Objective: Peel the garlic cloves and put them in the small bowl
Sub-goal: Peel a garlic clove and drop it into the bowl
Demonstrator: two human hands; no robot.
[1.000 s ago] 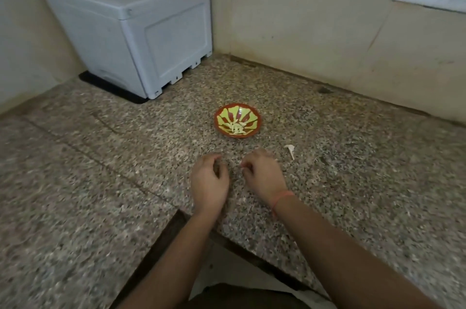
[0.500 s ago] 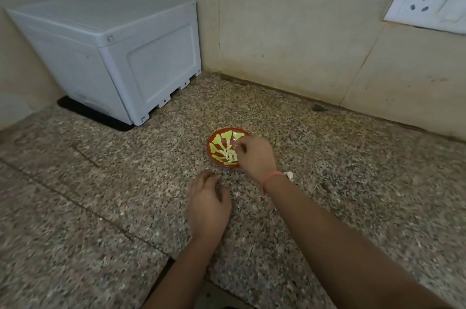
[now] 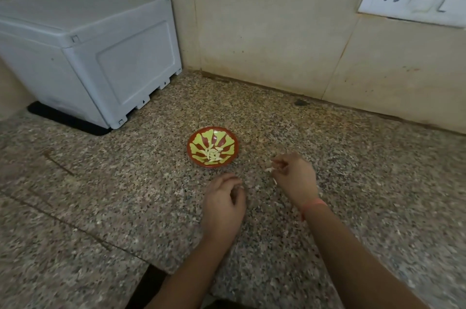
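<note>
The right hand [image 3: 295, 177], right of centre, has its fingers curled loosely with a pale scrap [image 3: 269, 170] at the fingertips; whether it is pinched, I cannot tell. The left hand [image 3: 223, 204] lies curled on the granite counter [image 3: 100, 195], its contents hidden. Peeled garlic cloves [image 3: 213, 153] sit in the small bowl [image 3: 212, 146] just above both hands. Bare counter spreads left and right; the white box [image 3: 88, 51] fills the upper left.

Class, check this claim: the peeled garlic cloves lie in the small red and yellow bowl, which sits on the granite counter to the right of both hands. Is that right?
One detail is wrong. The head view shows the small bowl beyond the left hand and to the left of the right hand. The peeled garlic cloves do lie in it, on the granite counter.
</note>
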